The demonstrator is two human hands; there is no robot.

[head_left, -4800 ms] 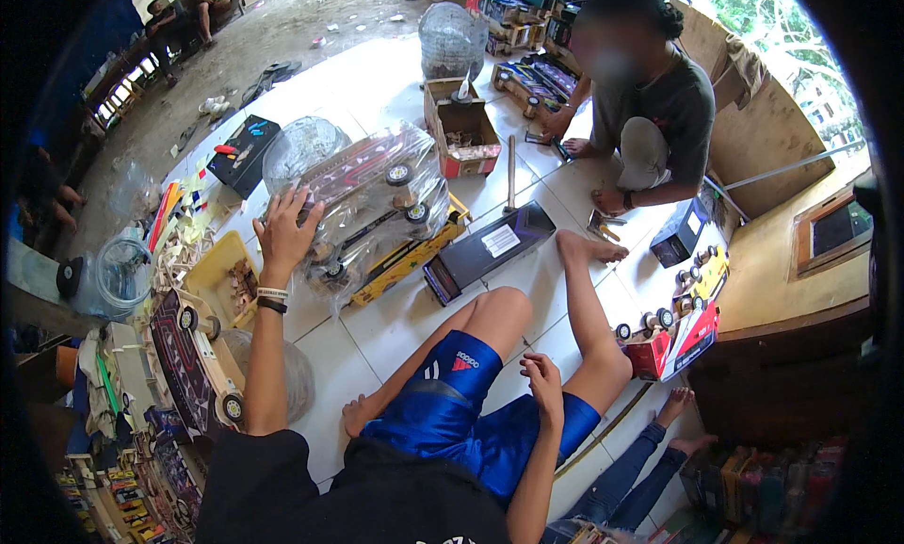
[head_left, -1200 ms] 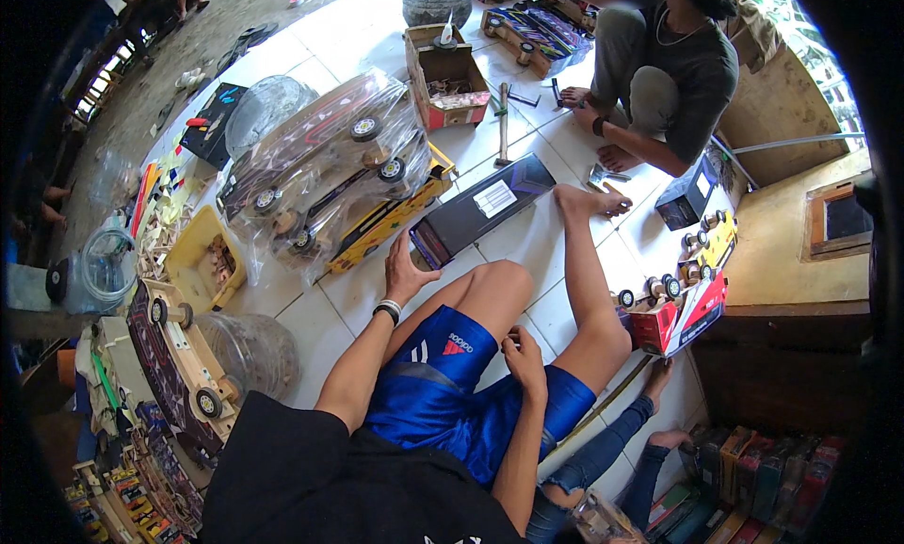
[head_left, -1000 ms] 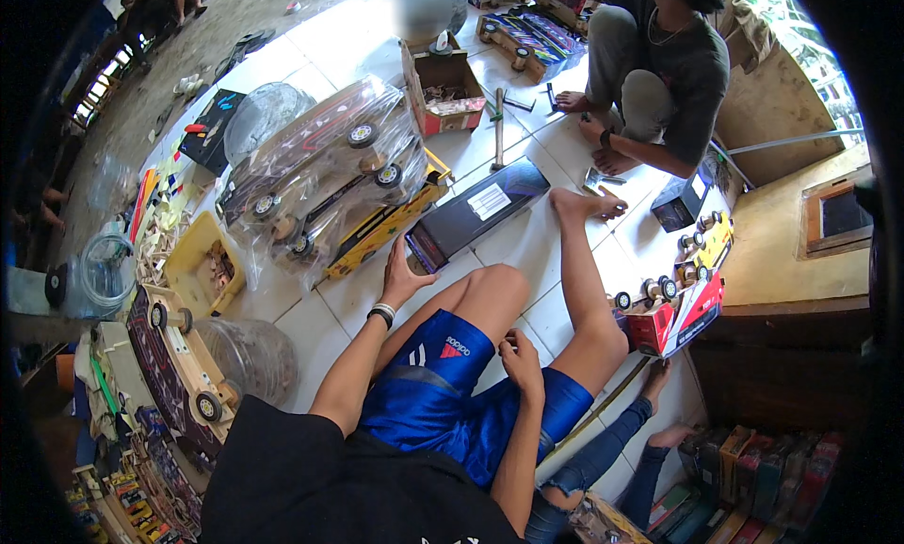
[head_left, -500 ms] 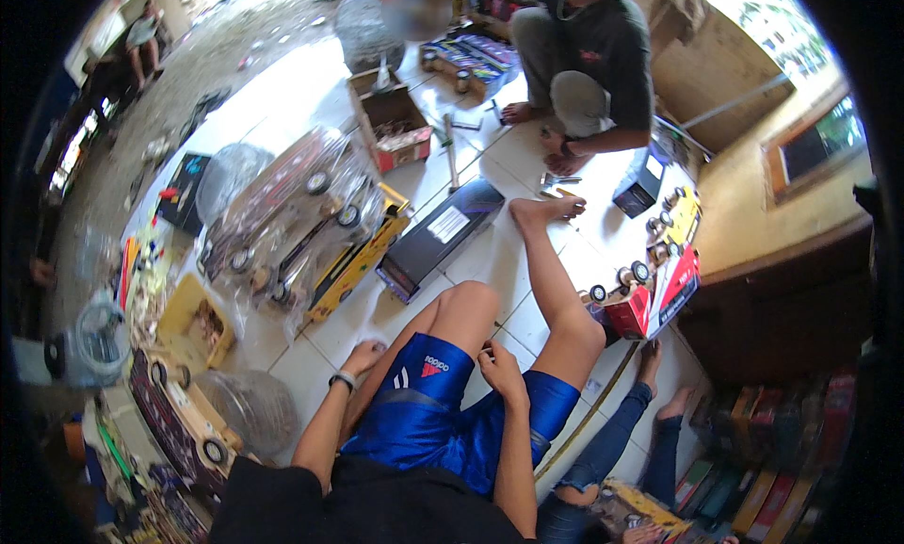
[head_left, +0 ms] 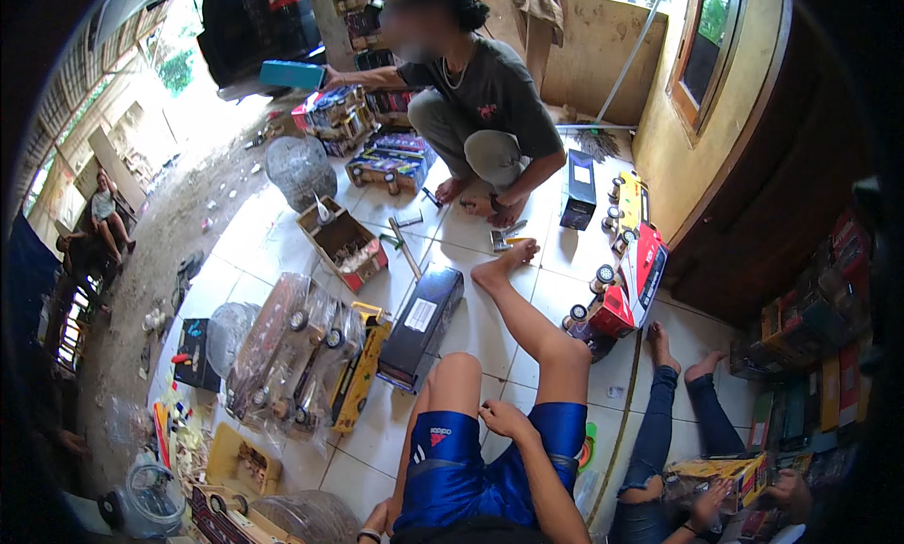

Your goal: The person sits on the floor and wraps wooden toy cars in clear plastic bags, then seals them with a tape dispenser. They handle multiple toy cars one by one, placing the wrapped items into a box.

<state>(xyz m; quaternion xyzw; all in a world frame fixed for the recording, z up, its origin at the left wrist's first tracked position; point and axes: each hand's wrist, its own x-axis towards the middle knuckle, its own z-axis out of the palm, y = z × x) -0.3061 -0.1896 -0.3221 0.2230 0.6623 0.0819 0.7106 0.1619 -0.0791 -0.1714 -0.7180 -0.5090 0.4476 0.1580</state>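
Observation:
My right hand (head_left: 506,420) hangs between my knees, over the blue shorts (head_left: 438,440). Its fingers are curled in, and whatever they may hold is hidden. Low in the picture, my left hand (head_left: 379,518) is beside my left thigh, a band on its wrist; its fingers are mostly out of sight. In front of my left knee lies a long dark box (head_left: 421,329) with a white label. Left of it are a yellow toy bus (head_left: 360,379) on its side and wheeled wooden toy buses in clear plastic wrap (head_left: 292,341).
A co-worker (head_left: 494,101) squats ahead, holding out a teal box (head_left: 293,74). Between us are a hammer (head_left: 403,247) and an open carton (head_left: 344,245). A red toy bus (head_left: 633,285) lies right; a yellow tub (head_left: 247,461) stands left. Another person's legs (head_left: 650,431) stretch at right.
My view has lifted and turned. My left hand has drawn back toward the lower edge; my right stays between my knees. The co-worker now has an arm stretched out with the teal box.

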